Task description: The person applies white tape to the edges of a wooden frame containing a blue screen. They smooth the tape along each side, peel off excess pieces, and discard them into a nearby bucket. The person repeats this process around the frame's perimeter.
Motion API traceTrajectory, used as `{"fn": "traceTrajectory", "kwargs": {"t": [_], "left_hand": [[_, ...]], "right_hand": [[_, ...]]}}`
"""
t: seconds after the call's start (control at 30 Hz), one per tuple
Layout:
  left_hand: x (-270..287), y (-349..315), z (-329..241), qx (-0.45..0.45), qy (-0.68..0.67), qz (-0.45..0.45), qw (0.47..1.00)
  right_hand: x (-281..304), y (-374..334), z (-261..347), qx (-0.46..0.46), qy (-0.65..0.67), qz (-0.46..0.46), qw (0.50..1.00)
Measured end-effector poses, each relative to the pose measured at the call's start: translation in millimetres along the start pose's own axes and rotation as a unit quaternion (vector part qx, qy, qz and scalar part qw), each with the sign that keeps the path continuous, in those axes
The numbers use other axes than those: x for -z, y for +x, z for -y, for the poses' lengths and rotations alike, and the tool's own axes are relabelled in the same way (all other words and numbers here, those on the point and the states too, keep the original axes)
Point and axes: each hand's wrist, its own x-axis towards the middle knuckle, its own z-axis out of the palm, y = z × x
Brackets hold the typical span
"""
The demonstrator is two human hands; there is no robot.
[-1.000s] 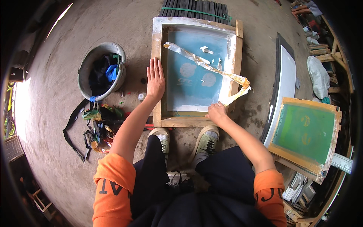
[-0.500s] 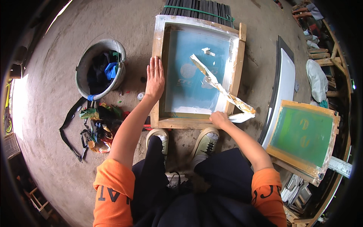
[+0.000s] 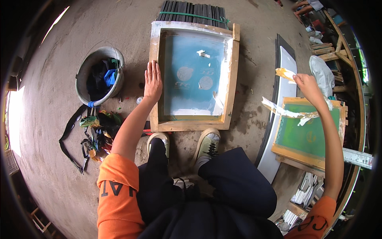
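Observation:
In front of me stands a wooden-framed printing screen (image 3: 195, 126) with blue mesh and pale round prints. My left hand (image 3: 153, 83) lies flat on its left rail, fingers stretched out. Scraps of white tape (image 3: 203, 53) lie on the mesh, and one piece sits in its lower right corner. Out to the right, my right hand (image 3: 309, 87) is closed on a crumpled strip of peeled tape (image 3: 285, 73), white with brown stains. Part of the strip dangles over a second screen (image 3: 293, 156) with green mesh.
At the left a grey bucket (image 3: 81, 94) holds dark and blue cloths. Below it lies a heap of rags and a black strap (image 3: 67, 135). Dark slats (image 3: 191, 8) tied with green band are behind the screen. A long white panel (image 3: 287, 59) rests at the right. A person (image 3: 306, 8) is far right.
My right hand has swung from the screen's lower right corner out to the right, carrying the tape strip off the frame. My left hand stays on the left rail.

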Motion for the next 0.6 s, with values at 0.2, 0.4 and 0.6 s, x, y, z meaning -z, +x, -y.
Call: {"fn": "traceTrajectory", "kwargs": {"t": [0.2,0.4,0.6], "left_hand": [[20.7,3.4,2.7,-0.025,-0.113,0.063,0.991],[71.5,23.8,24.7,-0.073,-0.312,0.116,0.94],[206.7,70.9,-40.0,-0.175,-0.466,0.097,0.862]], "right_hand": [[-3.1,-2.4,53.4,-0.007,0.092,-0.115,0.989],[67.2,4.8,80.7,0.012,0.134,-0.195,0.971],[185.7,-8.8,108.3,0.048,0.235,-0.3,0.923]]}}
